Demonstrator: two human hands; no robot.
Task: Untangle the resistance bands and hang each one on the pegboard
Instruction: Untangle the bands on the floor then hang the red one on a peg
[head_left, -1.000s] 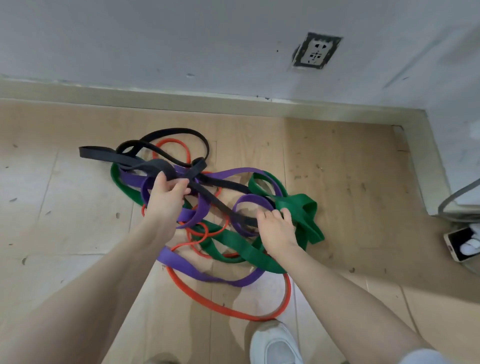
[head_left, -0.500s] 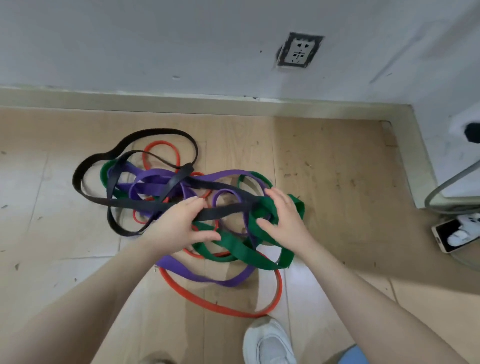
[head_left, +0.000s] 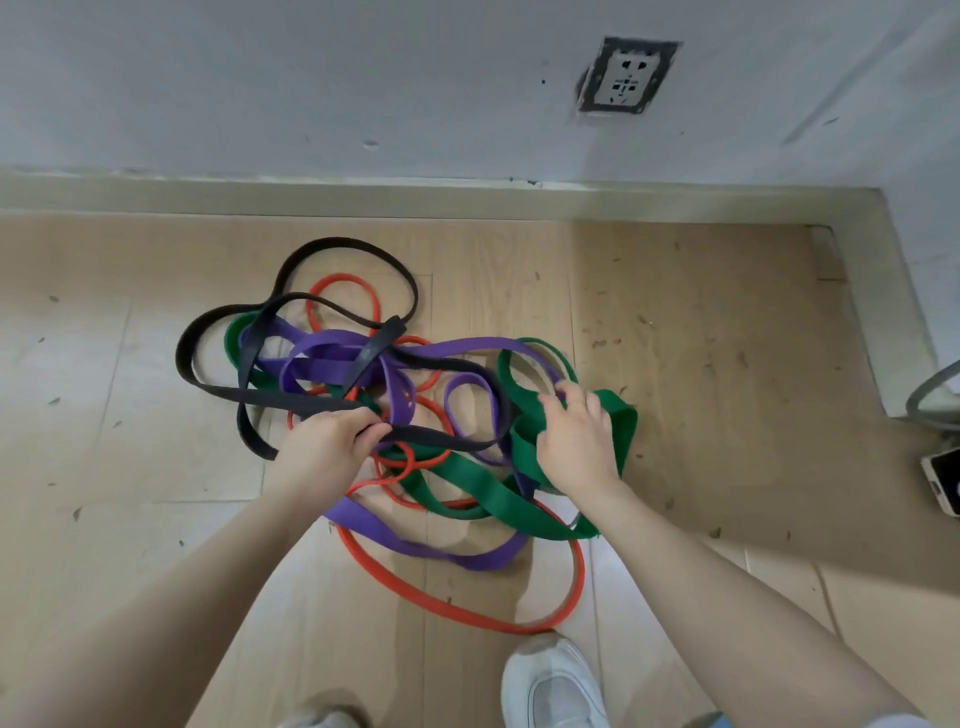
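A tangle of four bands is spread on the wooden floor (head_left: 701, 322) near the skirting of the far wall. The black band (head_left: 291, 397) is gripped by the left hand (head_left: 324, 447), whose fingers are curled round a strand of it at the middle of the heap. The right hand (head_left: 574, 441) is laid on the green band (head_left: 621, 431) at the right side of the heap, with fingers bent over the folded cloth; whether the band is actually pinched cannot be told. The purple band (head_left: 332, 364) is wound through the middle, and the red band (head_left: 457, 608) forms the loop nearest the person, just in front of a white shoe (head_left: 553, 686).

Compared with half a second ago, little has changed: the left hand is kept on the black strand and the right hand on the green band, and the black loops at the left are spread much as before. Against the frame a second ago, the black band has been pulled down and leftward into wider loops, and the left hand has been brought lower, toward the middle.

A socket (head_left: 628, 75) is set in the wall above. A phone (head_left: 943, 480) is partly seen at the floor's right edge. No writing or brand can be read anywhere.
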